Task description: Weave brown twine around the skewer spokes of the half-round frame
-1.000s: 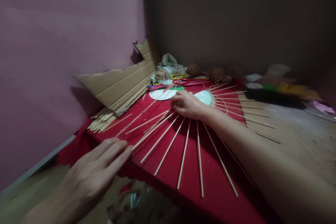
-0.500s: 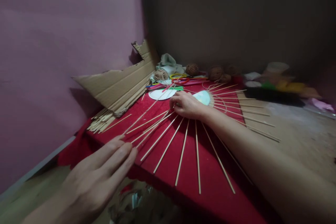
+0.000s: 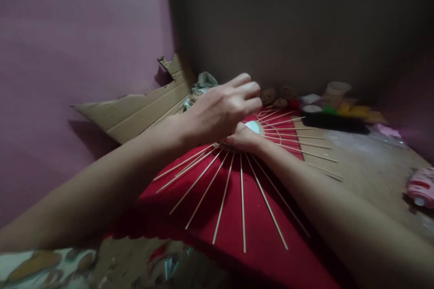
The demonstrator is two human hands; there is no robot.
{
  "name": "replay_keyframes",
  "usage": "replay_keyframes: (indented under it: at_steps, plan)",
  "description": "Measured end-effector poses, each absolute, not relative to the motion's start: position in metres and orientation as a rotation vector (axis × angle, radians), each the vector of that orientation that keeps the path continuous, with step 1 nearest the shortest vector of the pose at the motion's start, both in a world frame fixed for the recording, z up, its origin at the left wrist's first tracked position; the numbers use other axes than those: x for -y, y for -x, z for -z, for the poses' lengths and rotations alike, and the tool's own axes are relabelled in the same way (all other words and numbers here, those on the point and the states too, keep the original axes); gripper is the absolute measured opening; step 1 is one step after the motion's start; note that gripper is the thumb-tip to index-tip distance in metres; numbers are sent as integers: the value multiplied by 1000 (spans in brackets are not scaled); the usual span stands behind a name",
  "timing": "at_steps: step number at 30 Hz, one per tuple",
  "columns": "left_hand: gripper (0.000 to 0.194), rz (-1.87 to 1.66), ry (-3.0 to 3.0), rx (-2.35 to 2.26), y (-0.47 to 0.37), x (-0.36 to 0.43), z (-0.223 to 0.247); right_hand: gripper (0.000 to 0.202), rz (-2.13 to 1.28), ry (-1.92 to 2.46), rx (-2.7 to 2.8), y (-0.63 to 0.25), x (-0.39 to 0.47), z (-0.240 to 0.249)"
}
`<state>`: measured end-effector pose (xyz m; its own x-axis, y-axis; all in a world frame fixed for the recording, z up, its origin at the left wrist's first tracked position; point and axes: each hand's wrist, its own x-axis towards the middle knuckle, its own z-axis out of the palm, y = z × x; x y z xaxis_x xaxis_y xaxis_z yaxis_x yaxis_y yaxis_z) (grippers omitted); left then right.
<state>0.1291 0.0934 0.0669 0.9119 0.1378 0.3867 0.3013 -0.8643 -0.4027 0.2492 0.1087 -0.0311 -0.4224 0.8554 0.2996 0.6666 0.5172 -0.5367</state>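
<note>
A ring of thin wooden sticks fans out from a round pale-blue disc on a red cloth. Around the disc's edge runs a band of woven twine. My right hand is closed on the near rim of this stick frame, where the sticks meet the disc. Above and just beyond it, my left hand is raised with its fingers curled shut. The fingers hide the twine that ran from them half a second earlier. A loose loop of twine lies over the right-hand sticks.
Folded cardboard leans at the left by the purple wall. Twine balls and crumpled cloth sit at the back. To the right are a dark tray, a plastic cup and a pink object.
My left hand has moved from the lower left, where it held twine strands stretched out, up and right over my right hand. My right hand stays at the rim. The view has shifted slightly.
</note>
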Motion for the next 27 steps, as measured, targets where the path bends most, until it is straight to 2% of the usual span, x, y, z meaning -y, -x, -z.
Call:
replay_keyframes:
  at_steps: [5, 9, 11, 12, 13, 15, 17, 19, 22, 27]
  plan:
    - [21, 687, 2646, 329, -155, -168, -42, 23, -955, 1067, 2127, -262, -115, 27]
    - [11, 1131, 2715, 561, -127, -179, -25, 9, -982, 980, 2133, -269, -121, 28]
    - [24, 1335, 2742, 833, -105, -175, -21, 7, -1006, 979, 2078, -272, -122, 30]
    - [24, 1380, 2775, 994, -94, -173, -19, 7, -1033, 985, 2030, -274, -122, 31]
    - [22, 1326, 2884, 1174, -85, -173, -17, 10, -1069, 989, 1971, -276, -122, 32]
    - [25, 859, 3273, 1462, -72, -174, -10, 19, -1147, 976, 1831, -278, -122, 35]
    - [30, 232, 3552, 1491, -68, -177, -3, 32, -1186, 930, 1693, -279, -123, 39]
    - [31, -84, 3603, 1344, -70, -178, 4, 43, -1155, 920, 1582, -277, -122, 42]
    - [32, -78, 3510, 1227, -77, -175, 10, 43, -1032, 995, 1456, -272, -113, 40]
    - [31, 82, 3366, 1372, -82, -167, 17, 39, -763, 1269, 1502, -276, -81, 26]
